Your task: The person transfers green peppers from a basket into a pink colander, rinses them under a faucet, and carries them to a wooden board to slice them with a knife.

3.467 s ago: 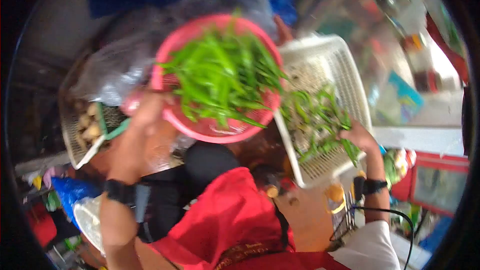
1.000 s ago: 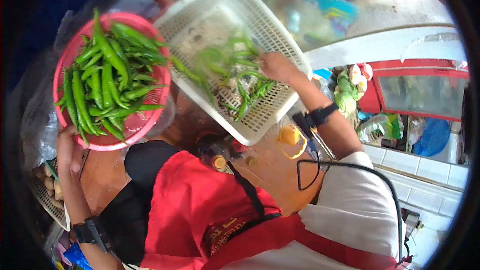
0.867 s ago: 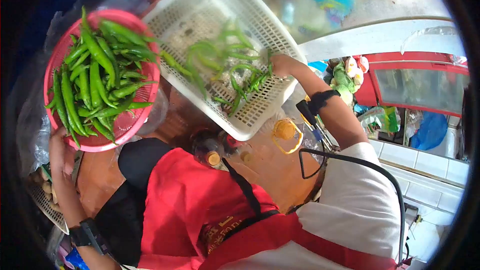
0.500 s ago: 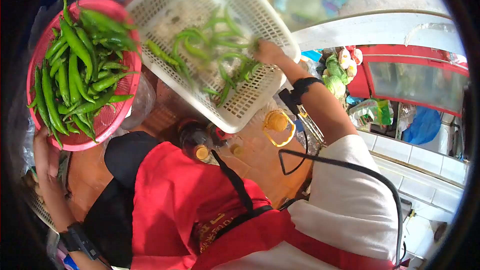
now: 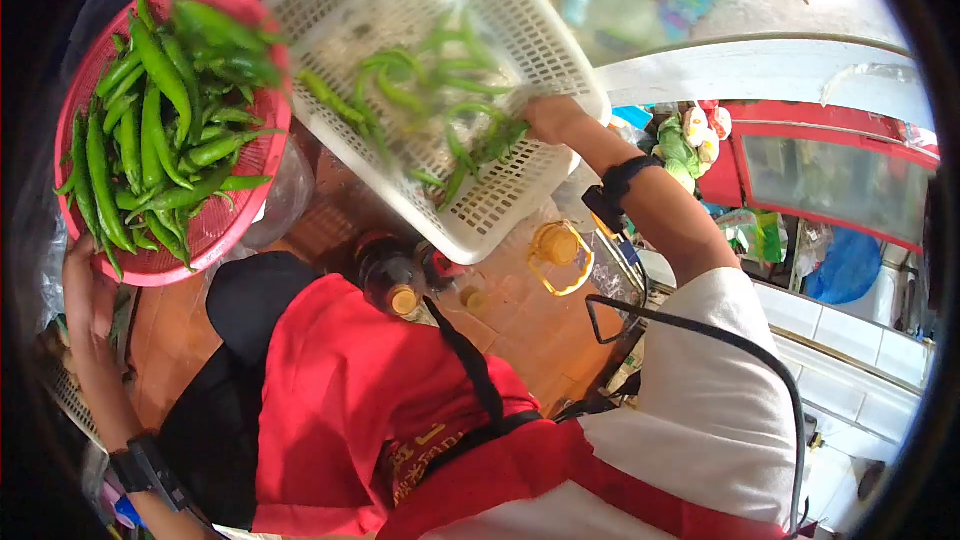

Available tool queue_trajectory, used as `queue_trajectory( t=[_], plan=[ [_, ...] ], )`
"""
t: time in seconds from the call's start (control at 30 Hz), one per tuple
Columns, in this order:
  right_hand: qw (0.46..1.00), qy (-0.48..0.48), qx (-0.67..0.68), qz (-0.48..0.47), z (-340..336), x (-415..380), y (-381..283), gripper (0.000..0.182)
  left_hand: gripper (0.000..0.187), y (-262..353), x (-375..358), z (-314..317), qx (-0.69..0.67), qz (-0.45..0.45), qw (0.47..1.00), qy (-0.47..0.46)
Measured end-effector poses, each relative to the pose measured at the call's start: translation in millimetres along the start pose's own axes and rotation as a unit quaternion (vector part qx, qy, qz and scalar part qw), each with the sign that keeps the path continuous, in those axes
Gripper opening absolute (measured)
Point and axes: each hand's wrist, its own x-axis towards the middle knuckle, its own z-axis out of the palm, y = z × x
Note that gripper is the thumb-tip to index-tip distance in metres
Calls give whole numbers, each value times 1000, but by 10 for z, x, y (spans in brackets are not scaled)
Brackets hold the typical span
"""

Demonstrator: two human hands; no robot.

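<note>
A pink basket heaped with long green peppers is at the upper left. My left hand grips its lower left rim. To the right, a white perforated basket sits tilted, with fewer green peppers scattered inside, partly blurred. My right hand is inside its right side, its fingers closed at some green peppers; the fingertips are partly hidden.
Below the white basket, dark bottles and a container with a yellow cap and handle stand on the brown floor. A red-framed cabinet, cabbage and a blue bag are at right.
The pink basket has shifted slightly up and right with my left hand. My right hand has moved slightly right and down, and its wrist has turned. The peppers look nearly unchanged.
</note>
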Motion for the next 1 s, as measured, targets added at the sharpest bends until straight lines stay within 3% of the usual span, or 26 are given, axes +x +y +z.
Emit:
queue_trajectory(
  t=[0.13, 0.33, 0.4, 0.47, 0.53, 0.6, 0.63, 0.73, 0.8, 0.9, 1.0],
  plan=[
    [1000, -15, 24, -3, -32, -61, -64, 28, 40, -13, 23, -37, 0, 7, 1000, -4],
    [998, 59, -21, -26, 171, 120, 4, 28, 41, 27, 10, -59, -7, -13, 999, -30],
    [999, -53, -1, -8, 119, 166, 55, 25, 41, 29, -12, -6, 13, -17, 999, -32],
    [997, -59, -27, -34, 96, 120, 169, 22, 41, -9, -2, 53, -20, 27, 999, -22],
    [994, -70, -51, -60, 11, 62, 152, 21, 44, 2, 0, 12, -27, 2, 1000, -2],
    [992, -126, 26, -3, -367, -173, 51, 29, 45, -2, -38, 50, -23, 26, 999, -10],
    [994, -81, 66, -24, -575, -345, -52, 39, 45, -2, -57, 65, -21, 23, 999, -10],
    [994, -45, 86, -57, -547, -383, -290, 46, 45, 48, -66, 121, -2, 9, 1000, 12],
    [995, -14, 78, -53, -341, -292, -384, 45, 45, 47, -74, 144, -8, 18, 1000, -12],
    [988, 73, 35, -131, -130, -118, -468, 41, 43, 53, -115, 196, -20, 33, 999, -9],
    [993, -1, -64, -98, -133, -35, -597, 35, 40, 44, -113, 162, -17, 12, 1000, 9]
  ],
)
